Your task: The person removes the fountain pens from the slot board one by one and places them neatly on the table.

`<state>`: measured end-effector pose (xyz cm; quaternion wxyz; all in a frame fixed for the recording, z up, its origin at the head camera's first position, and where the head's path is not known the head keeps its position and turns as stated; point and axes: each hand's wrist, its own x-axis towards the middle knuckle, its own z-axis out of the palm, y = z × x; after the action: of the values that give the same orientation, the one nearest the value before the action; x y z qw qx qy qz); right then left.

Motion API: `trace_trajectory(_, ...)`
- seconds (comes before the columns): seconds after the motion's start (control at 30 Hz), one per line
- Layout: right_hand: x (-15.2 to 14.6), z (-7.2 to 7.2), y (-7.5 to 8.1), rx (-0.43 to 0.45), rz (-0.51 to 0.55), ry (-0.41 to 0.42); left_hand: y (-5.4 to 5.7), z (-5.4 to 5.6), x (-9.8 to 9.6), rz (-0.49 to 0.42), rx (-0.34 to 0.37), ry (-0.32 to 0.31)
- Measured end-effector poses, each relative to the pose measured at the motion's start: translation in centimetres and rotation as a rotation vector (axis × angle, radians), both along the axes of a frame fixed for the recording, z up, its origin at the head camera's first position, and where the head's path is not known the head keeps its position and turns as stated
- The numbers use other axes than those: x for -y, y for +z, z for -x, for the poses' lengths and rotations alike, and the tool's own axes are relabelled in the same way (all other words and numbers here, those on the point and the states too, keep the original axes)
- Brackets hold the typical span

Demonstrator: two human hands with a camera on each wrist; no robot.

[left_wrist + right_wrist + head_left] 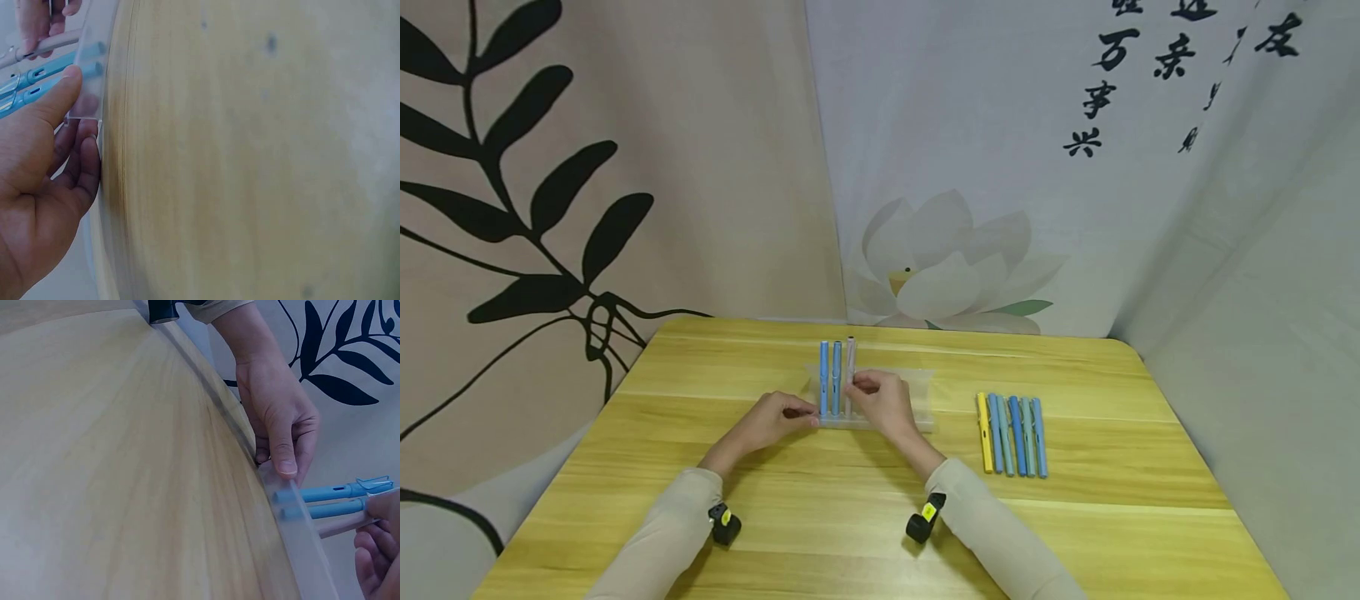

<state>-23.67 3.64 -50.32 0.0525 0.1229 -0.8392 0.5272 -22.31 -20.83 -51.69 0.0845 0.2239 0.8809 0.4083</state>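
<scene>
Wooden table [820, 525] leaves room between the plastic stand [922, 402] and six pens [1018, 433]. Left hand [775, 425] pinches the stand's left edge; right hand [883, 406] pinches a pale pen [851, 354].

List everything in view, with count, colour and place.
Clear holder: 1, transparent, table's far half
Blue pens: 2, blue, in the holder's left part
Pale pen: 1, greyish pink, at the holder, right of those two
Row of pens: 6, one yellow, five blue to blue-green, on the table right of the holder
Table: 1, yellow wood-grain, under these
Leaf-print cloth: 1, beige and black, behind left
Lotus-print cloth: 1, white with black writing, behind right
Wrist cameras: 2, black, one per wrist
Sleeves: 2, beige, both arms
Left hand: 1, bare, gripping the holder's left end
Right hand: 1, bare, pinching the pale pen
</scene>
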Motion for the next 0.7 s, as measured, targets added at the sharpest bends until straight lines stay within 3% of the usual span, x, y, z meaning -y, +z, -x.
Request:
trace_trajectory(0.23, -0.5, -0.3, 1.0, -0.048, 0.006, -0.004, 0.0, 0.0, 0.0, 0.003, -0.008, 0.004)
trace_trajectory(0.7, -2.4, -1.7, 3.1, -0.053, 0.049, 0.038, -0.3, 0.1, 0.1, 0.002, -0.012, -0.005)
